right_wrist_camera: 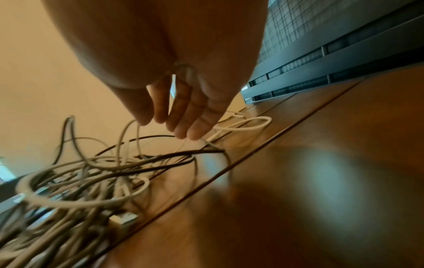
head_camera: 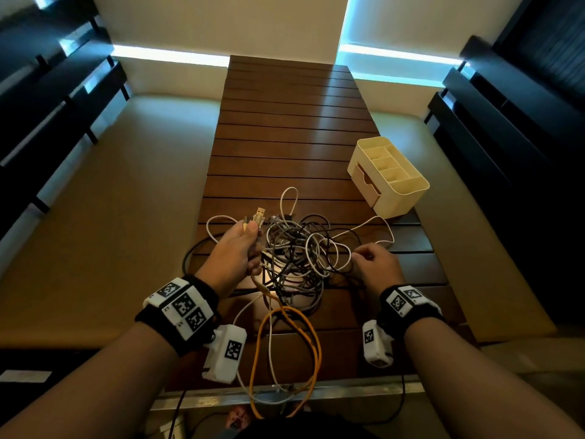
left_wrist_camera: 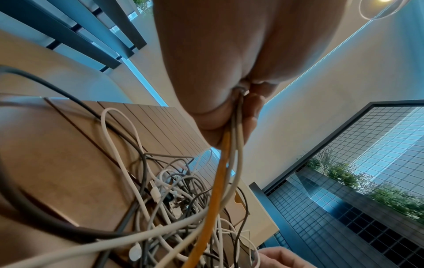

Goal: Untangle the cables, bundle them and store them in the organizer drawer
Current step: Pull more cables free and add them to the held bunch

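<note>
left hand (head_camera: 235, 253) grip clenching cable ends (head_camera: 257, 217), right hand (head_camera: 375, 263) pinching white cable (head_camera: 340, 248)

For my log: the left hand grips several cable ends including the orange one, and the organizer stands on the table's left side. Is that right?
Not quite: the organizer stands on the table's right side, as the head view shows. The left hand does grip several cable ends, the orange cable among them.

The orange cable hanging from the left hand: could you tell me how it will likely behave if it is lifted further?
The orange cable looks floppy: it droops in loose loops past the table edge. Gripped in the left hand with other cables, it runs beside the tangle, so lifting would probably drag neighbours along.
</note>
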A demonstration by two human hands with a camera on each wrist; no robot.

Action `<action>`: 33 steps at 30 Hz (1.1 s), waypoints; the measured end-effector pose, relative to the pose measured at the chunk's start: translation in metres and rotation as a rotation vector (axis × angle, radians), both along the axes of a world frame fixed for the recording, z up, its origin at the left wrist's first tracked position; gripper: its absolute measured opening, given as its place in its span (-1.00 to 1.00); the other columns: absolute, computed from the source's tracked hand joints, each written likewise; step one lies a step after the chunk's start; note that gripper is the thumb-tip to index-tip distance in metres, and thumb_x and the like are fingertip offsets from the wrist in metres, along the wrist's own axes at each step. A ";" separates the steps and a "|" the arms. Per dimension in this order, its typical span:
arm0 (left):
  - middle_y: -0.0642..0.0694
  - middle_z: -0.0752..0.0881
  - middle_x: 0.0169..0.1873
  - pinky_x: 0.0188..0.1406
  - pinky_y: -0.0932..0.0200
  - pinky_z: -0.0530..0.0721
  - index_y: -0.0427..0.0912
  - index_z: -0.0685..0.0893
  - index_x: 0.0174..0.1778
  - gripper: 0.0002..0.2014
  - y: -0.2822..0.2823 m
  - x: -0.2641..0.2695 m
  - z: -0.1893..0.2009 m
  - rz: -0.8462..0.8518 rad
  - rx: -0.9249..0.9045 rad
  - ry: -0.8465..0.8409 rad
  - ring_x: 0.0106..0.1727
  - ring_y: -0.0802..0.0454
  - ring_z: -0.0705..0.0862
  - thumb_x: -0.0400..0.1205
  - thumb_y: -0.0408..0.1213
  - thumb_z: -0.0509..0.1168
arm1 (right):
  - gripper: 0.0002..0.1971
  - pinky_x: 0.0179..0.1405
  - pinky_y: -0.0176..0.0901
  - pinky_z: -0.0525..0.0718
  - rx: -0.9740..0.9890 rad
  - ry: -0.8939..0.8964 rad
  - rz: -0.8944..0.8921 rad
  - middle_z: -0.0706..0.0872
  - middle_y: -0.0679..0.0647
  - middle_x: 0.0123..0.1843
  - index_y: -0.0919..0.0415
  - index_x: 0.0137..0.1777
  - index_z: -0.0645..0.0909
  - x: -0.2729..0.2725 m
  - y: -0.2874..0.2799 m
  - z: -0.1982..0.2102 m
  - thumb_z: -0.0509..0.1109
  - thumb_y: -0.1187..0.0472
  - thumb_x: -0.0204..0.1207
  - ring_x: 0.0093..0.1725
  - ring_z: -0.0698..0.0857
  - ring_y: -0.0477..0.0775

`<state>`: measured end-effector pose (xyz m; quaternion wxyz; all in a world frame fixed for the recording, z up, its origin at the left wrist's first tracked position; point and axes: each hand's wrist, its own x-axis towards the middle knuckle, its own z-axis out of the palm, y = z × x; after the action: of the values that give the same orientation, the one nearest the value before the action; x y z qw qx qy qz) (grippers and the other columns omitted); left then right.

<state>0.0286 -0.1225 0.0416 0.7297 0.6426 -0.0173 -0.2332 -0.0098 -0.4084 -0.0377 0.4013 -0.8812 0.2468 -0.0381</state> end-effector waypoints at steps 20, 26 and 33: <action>0.10 0.36 -0.58 -0.59 0.23 0.38 -0.17 0.41 -0.06 -0.72 0.017 -0.015 -0.010 0.099 0.006 -0.027 -0.60 0.14 0.28 0.84 -0.11 -0.06 | -0.70 0.25 0.07 0.60 -0.537 0.258 0.786 0.58 0.07 0.25 0.15 0.23 0.66 0.008 0.089 -0.021 0.27 -0.02 0.70 0.29 0.55 0.13; 0.08 0.34 -0.58 -0.62 0.25 0.38 -0.16 0.40 -0.08 -0.71 0.024 -0.014 -0.008 0.103 -0.027 -0.029 -0.62 0.15 0.27 0.84 -0.09 -0.06 | -0.86 -0.14 -0.22 0.62 0.098 0.017 0.349 0.77 -0.05 -0.06 0.00 0.01 0.71 0.017 0.063 0.034 0.34 0.03 0.69 -0.06 0.72 -0.05; 0.07 0.34 -0.56 -0.59 0.25 0.38 -0.16 0.40 -0.10 -0.71 0.015 -0.010 0.001 0.057 -0.052 -0.041 -0.60 0.14 0.26 0.84 -0.10 -0.06 | -0.82 -0.27 -0.29 0.68 0.950 -0.310 0.186 0.72 0.04 -0.23 0.26 0.05 0.65 0.014 0.041 0.121 0.29 0.15 0.68 -0.29 0.67 -0.12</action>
<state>0.0185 -0.1077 0.0424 0.7521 0.6281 -0.0200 -0.1988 0.0040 -0.3675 0.0832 0.7914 -0.6037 0.0949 -0.0163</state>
